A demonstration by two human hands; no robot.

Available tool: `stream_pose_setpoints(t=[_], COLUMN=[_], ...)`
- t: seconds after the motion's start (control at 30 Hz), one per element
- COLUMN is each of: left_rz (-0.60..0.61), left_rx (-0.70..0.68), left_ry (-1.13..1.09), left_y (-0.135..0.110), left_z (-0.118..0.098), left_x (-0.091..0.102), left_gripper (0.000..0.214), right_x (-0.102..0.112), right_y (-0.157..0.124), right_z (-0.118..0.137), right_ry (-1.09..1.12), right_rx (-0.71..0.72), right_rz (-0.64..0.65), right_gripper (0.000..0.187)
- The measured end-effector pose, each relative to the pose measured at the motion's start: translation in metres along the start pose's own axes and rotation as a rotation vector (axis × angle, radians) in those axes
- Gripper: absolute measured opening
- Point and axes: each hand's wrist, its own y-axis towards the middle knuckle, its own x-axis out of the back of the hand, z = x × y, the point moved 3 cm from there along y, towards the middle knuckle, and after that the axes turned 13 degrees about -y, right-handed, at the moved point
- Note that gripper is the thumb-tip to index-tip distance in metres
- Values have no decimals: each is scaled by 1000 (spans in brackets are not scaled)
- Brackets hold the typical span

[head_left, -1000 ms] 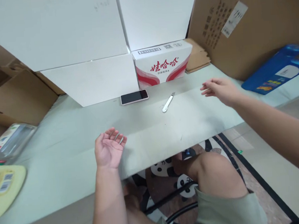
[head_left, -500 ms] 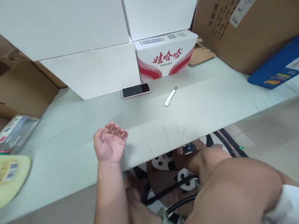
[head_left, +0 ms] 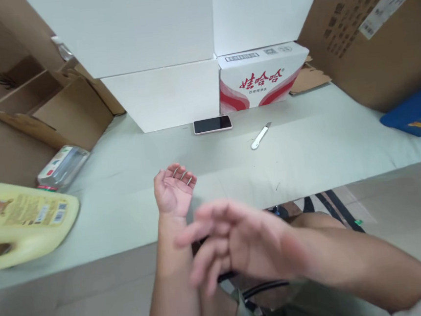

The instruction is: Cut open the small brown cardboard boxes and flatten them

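R hand (head_left: 245, 243) swung in: now ~4 o'clock of L hand (head_left: 175, 190), was ~2 o'clock 1s ago. R fingers half-curled, blurry; L palm-up, loosely spread, same pose. Both empty, nothing picked up. Phone (head_left: 212, 124) 1 o'clock of L, knife (head_left: 261, 137) 2 o'clock, untouched.

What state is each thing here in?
Left hand, open, empty, palm up.
Right hand, open, empty, blurred.
Phone, screen dark.
Cutter, blade showing.
Left brown box, open.
Red-printed carton, visible sides shut.
Yellow jug, cap out of view.
Blue bottle, cap out of view.
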Motion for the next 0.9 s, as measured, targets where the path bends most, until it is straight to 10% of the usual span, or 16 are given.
stream_pose_setpoints(t=[0.17,0.33,0.6,0.73,0.9], left_rz=[-4,44,-289,-218,-185], left_rx=[-11,-55,-325,-244,-223], left_ry=[-80,-130,-362,-413,-415], left_y=[-5,-9,-17,-18,-16], left_z=[-17,-45,-96,-106,-109], left_x=[6,21,58,63,67], left_gripper=[25,23,12,15,19], right_x=[40,55,34,7,0], right_y=[53,135,339,439,535], right_z=[-9,-15,-18,-5,-10], right_ry=[-154,-259,-732,-1246,-1420], right_rx=[-7,-39,21,309,313], right_rz=[-312,-305,-269,-204,-45], right_gripper=[49,13,27,33,12])
